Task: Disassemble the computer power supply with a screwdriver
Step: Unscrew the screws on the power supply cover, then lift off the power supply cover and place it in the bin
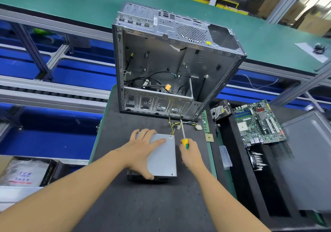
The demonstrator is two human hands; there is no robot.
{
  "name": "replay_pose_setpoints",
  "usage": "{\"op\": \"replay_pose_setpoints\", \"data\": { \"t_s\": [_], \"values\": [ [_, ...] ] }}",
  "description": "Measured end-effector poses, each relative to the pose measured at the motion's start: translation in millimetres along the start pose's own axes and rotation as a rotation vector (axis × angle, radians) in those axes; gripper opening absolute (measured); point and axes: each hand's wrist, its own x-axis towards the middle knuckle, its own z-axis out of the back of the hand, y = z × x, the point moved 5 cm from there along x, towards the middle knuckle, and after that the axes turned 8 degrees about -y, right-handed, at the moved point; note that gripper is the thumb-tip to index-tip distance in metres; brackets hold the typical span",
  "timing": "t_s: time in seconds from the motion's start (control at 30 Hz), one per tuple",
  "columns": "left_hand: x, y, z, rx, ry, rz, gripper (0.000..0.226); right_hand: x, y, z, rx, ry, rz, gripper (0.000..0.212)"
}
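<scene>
1. While the grey power supply (pixel 162 157) is lying flat on the dark tabletop (pixel 143 205), the left hand (pixel 141 151) is pressing down on its top cover, fingers (pixel 157 141) spread flat and released, thumb hooking over the near edge.
2. The right hand (pixel 190 155) is sitting just beside the supply's right edge, its fingers clenched around the yellow-and-green handle of a screwdriver (pixel 184 135).
3. The screwdriver's shaft is pointing up and away from the person, its tip sitting near the bundle of wires (pixel 174 122) coming out of the supply's far side.
4. An open, gutted computer case (pixel 170 61) is standing on the tabletop just beyond the supply.
5. To the right, a motherboard (pixel 258 122) is lying well apart from the supply, with a hard drive (pixel 219 111) beside it and a memory stick (pixel 205 122) along the tabletop's edge.
</scene>
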Motion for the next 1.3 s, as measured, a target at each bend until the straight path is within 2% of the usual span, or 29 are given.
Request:
{"op": "replay_pose_setpoints", "data": {
  "t_s": [0.1, 0.27, 0.3, 0.37, 0.43, 0.47, 0.53, 0.57, 0.63, 0.7, 0.8, 0.9, 1.03, 1.17, 1.3],
  "values": [
    [0, 0, 2, -0.119, -0.015, 0.051, 0.127, 5, -17, -8, -0.177, 0.089, -0.116, 0.031],
    [-2, -5, 0, -0.097, 0.021, 0.030, 0.127, 3, -14, -21, -0.333, 0.140, -0.071, 0.041],
    [-2, -6, -1, -0.083, 0.020, 0.025, 0.127, 2, -7, -18, -0.332, 0.109, -0.030, 0.041],
    [-2, -5, -1, -0.098, 0.018, 0.027, 0.127, -2, 17, -7, -0.152, 0.036, 0.116, 0.036],
    [1, -3, 1, -0.123, 0.013, 0.022, 0.125, -10, 50, 5, -0.015, 0.026, 0.350, 0.029],
    [3, -2, 2, -0.134, 0.007, 0.015, 0.122, -15, 67, 7, -0.038, 0.075, 0.484, 0.031],
    [5, 0, 5, -0.157, -0.008, 0.005, 0.118, -27, 91, 0, -0.203, 0.253, 0.703, 0.052],
    [5, 0, 5, -0.161, -0.016, 0.000, 0.118, -32, 97, -7, -0.306, 0.358, 0.753, 0.069],
    [3, 0, 4, -0.147, -0.040, -0.002, 0.118, -38, 96, -17, -0.472, 0.523, 0.726, 0.106],
    [3, 2, 3, -0.137, -0.069, 0.002, 0.114, -38, 87, -22, -0.628, 0.594, 0.683, 0.135],
    [4, 3, 2, -0.125, -0.055, -0.008, 0.111, -39, 74, -25, -0.808, 0.615, 0.675, 0.156],
    [2, 2, 2, -0.132, -0.068, -0.022, 0.111, -42, 71, -28, -0.859, 0.563, 0.726, 0.157],
    [-5, 0, 4, -0.074, -0.116, -0.027, 0.121, -50, 76, -26, -0.794, 0.483, 0.809, 0.147],
    [-20, 2, -3, 0.034, -0.103, 0.060, 0.134, -58, 75, -28, -0.801, 0.449, 0.836, 0.144],
    [-35, 15, -5, 0.093, -0.047, 0.113, 0.133, -60, 77, -28, -0.857, 0.415, 0.881, 0.142]
  ]
}}
